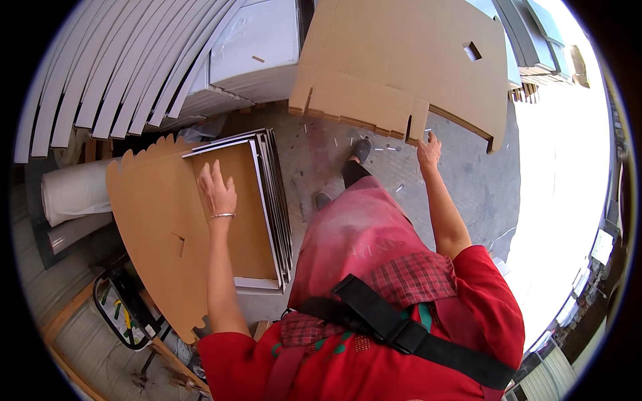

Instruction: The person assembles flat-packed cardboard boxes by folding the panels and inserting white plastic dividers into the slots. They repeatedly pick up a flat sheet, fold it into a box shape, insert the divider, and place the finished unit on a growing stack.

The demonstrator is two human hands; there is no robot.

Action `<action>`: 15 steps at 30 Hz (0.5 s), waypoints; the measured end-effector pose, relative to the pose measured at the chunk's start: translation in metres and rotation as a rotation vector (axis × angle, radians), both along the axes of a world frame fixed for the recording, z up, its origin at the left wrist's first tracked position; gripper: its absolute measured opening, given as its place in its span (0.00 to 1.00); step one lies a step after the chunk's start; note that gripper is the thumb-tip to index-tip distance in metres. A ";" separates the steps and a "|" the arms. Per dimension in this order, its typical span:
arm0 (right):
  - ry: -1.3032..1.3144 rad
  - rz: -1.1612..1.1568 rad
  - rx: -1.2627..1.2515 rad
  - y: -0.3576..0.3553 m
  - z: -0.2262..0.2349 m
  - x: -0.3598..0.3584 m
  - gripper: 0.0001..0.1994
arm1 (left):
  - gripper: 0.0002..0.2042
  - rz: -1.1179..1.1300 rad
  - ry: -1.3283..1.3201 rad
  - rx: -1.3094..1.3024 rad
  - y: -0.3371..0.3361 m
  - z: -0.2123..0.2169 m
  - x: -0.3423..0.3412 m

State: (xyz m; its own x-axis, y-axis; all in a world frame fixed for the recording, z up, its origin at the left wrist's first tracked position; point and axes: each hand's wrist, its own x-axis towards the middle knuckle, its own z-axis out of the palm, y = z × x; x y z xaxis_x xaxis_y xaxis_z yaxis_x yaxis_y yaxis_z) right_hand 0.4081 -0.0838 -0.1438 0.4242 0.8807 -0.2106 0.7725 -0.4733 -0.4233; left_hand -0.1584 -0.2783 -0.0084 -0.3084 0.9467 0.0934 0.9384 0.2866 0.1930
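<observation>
My left hand (217, 190) is over a shallow open cardboard tray (244, 230) with white rims, its fingers apart and nothing in them. This tray tops a nested stack whose dark edges (277, 200) show on the right. A large brown cardboard sheet (154, 227) with a scalloped edge lies to the left of the tray. My right hand (430, 154) is at the near edge of a stack of flat cardboard blanks (401, 53), beside a narrow tab (418, 120). Its fingers look loosely stretched; whether they touch the tab I cannot tell.
Long white panels (100, 67) lean at the upper left beside a white block-shaped stack (254, 40). Rolled white material (77, 190) lies at the left, above a black-framed item (127, 311). Small white scraps (381, 148) dot the concrete floor (468, 180).
</observation>
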 end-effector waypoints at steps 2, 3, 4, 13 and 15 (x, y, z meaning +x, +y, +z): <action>0.001 -0.063 -0.067 0.029 0.009 0.005 0.32 | 0.31 -0.061 -0.207 -0.057 0.067 -0.028 0.038; 0.021 -0.078 -0.093 0.042 0.004 0.008 0.32 | 0.31 -0.034 -0.309 -0.092 0.100 -0.043 0.052; 0.041 -0.092 -0.120 0.055 -0.002 0.011 0.33 | 0.31 0.022 -0.403 -0.118 0.132 -0.058 0.064; 0.511 -0.143 -0.309 0.115 0.001 0.005 0.28 | 0.33 0.240 -0.463 -0.428 0.299 -0.140 0.098; 0.521 -0.123 -0.257 0.113 -0.004 0.010 0.28 | 0.33 0.248 -0.521 -0.490 0.317 -0.150 0.099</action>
